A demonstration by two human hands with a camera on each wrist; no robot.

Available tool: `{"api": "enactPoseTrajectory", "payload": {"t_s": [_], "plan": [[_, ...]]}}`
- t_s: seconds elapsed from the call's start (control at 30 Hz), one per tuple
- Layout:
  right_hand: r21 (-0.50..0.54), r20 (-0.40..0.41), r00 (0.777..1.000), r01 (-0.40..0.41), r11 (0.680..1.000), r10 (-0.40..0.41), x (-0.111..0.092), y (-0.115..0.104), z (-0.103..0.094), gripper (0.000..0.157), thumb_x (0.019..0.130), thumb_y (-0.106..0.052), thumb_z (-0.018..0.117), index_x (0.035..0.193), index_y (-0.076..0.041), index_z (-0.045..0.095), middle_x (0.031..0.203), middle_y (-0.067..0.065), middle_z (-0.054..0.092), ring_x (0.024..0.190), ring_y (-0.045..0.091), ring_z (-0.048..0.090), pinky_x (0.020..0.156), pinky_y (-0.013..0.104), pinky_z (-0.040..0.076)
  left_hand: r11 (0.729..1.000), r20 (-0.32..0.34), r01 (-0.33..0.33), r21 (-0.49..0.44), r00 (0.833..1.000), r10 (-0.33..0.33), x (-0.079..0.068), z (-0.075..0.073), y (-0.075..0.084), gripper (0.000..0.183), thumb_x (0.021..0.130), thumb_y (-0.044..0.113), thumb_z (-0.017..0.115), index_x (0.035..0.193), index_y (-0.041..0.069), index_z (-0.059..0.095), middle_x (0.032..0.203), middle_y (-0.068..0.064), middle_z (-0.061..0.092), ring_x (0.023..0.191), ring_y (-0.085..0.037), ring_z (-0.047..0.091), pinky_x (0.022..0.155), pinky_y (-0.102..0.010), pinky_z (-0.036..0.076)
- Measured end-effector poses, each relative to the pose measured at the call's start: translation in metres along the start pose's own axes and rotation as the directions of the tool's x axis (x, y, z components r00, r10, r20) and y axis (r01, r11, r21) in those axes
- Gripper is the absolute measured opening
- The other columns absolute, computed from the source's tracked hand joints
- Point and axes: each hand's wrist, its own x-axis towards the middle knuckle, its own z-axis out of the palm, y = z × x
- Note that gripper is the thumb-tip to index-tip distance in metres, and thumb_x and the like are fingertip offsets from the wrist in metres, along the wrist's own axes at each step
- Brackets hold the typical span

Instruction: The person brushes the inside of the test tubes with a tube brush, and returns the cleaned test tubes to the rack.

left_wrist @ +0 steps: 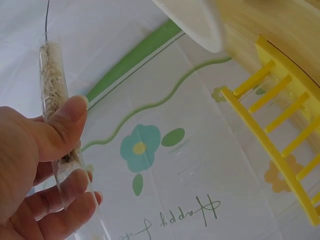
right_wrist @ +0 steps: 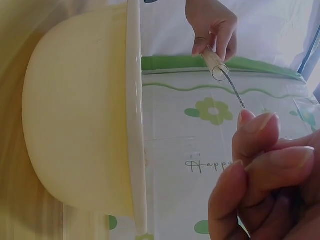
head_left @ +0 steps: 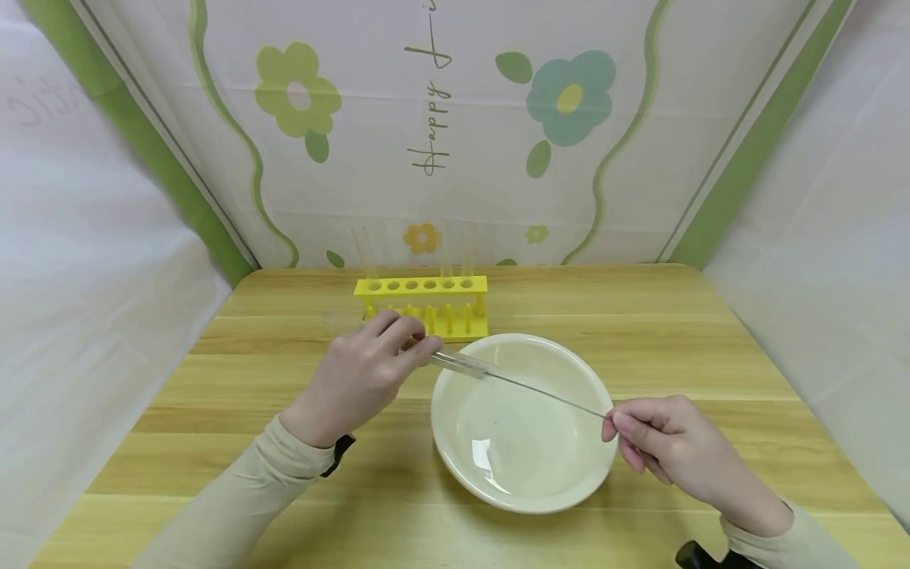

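Note:
My left hand (head_left: 370,371) grips a clear glass test tube (head_left: 458,363), tilted with its mouth toward the right, above the basin's left rim. Inside the tube sit the pale bristles (left_wrist: 52,80) of a test tube brush, darker near the thumb. Its thin twisted wire handle (head_left: 547,393) comes out of the mouth and crosses over the basin. At the basin's right rim, my right hand (head_left: 671,446) pinches the wire's end between thumb and fingers. Below both hands stands the cream basin (right_wrist: 75,110); a bright reflection shows in it, and I cannot tell whether it holds water.
Behind the left hand stands a yellow test tube rack (head_left: 419,286), with one clear tube at its left end and two at its right. White fabric walls with printed flowers (head_left: 571,99) enclose the wooden table (head_left: 711,356) at the back and sides.

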Motion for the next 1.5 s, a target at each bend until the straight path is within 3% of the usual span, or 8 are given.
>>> {"api": "enactPoseTrajectory", "payload": {"t_s": [0.67,0.8,0.9,1.0,1.13,1.27,1.37,1.5], "plan": [[-0.048,-0.01,0.999,-0.041,0.998,0.04,-0.009,-0.002,-0.001,0.03,0.099,0.014,0.042,0.092,-0.005,0.065,0.057,0.001,0.049,0.033,0.017,0.029,0.028,0.015,0.028,1.0,0.052,0.007,-0.002,0.999,-0.007,-0.003,-0.005,0.0,0.018,0.087,0.005,0.074,0.104,0.011,0.073,0.094,-0.007,0.061,0.081,-0.024,0.058,0.045,-0.027,0.049],[-0.169,-0.073,0.997,-0.033,0.985,0.021,-0.011,-0.005,0.003,0.031,0.096,0.015,0.048,0.09,-0.009,0.067,0.058,-0.005,0.049,0.038,0.008,0.03,0.032,0.015,0.03,1.0,0.053,0.01,-0.002,0.999,-0.009,-0.004,-0.005,0.0,0.017,0.087,0.006,0.075,0.103,0.011,0.074,0.094,-0.007,0.061,0.08,-0.024,0.058,0.044,-0.027,0.048],[-0.342,-0.153,0.985,0.02,0.939,-0.077,-0.011,-0.006,0.009,0.03,0.09,0.017,0.058,0.088,-0.011,0.07,0.062,-0.012,0.051,0.047,-0.002,0.037,0.04,0.013,0.035,1.0,0.051,0.015,-0.002,0.999,-0.015,-0.004,-0.004,-0.001,0.017,0.086,0.008,0.076,0.102,0.01,0.074,0.094,-0.007,0.061,0.079,-0.024,0.058,0.043,-0.027,0.048],[-0.581,-0.179,0.939,0.14,0.802,-0.293,-0.009,-0.005,0.013,0.021,0.099,-0.002,0.057,0.088,-0.008,0.073,0.071,-0.012,0.063,0.056,-0.004,0.051,0.05,0.009,0.042,1.0,0.051,0.016,-0.003,0.999,-0.016,-0.004,-0.003,-0.001,0.017,0.085,0.009,0.077,0.102,0.01,0.075,0.093,-0.007,0.061,0.078,-0.023,0.058,0.044,-0.027,0.047],[-0.846,-0.064,0.805,0.27,0.46,-0.589,-0.001,-0.007,0.014,0.042,0.108,-0.027,0.044,0.088,-0.004,0.074,0.07,-0.007,0.064,0.05,0.001,0.05,0.043,0.011,0.04,1.0,0.048,0.007,-0.024,0.999,-0.006,-0.005,-0.002,-0.002,0.019,0.083,0.009,0.079,0.101,0.007,0.075,0.09,-0.007,0.06,0.074,-0.023,0.057,0.044,-0.026,0.047],[-0.929,0.099,0.675,0.326,0.176,-0.731,0.008,-0.012,0.013,0.033,0.106,-0.014,0.046,0.09,0.003,0.069,0.062,0.001,0.05,0.042,0.009,0.031,0.033,0.017,0.026,0.999,0.075,-0.013,-0.041,0.997,0.016,-0.007,0.0,-0.001,0.02,0.082,0.007,0.08,0.101,0.006,0.074,0.088,-0.007,0.06,0.071,-0.023,0.058,0.044,-0.026,0.048],[-0.935,0.192,0.61,0.351,0.044,-0.769,0.012,-0.011,0.01,0.027,0.104,-0.005,0.046,0.092,0.008,0.066,0.062,0.007,0.051,0.041,0.015,0.035,0.034,0.02,0.024,0.999,0.115,-0.03,-0.043,0.993,0.035,-0.008,0.002,0.0,0.021,0.083,0.007,0.08,0.103,0.006,0.073,0.089,-0.006,0.06,0.072,-0.022,0.06,0.046,-0.025,0.049],[-0.932,0.246,0.575,0.361,-0.027,-0.78,0.013,-0.007,0.009,0.023,0.102,0.0,0.048,0.091,0.009,0.066,0.059,0.007,0.047,0.04,0.015,0.032,0.036,0.018,0.019,0.998,0.138,-0.036,-0.044,0.99,0.042,-0.008,0.004,0.001,0.02,0.084,0.006,0.078,0.103,0.005,0.073,0.09,-0.006,0.061,0.074,-0.022,0.061,0.047,-0.025,0.05]]}}
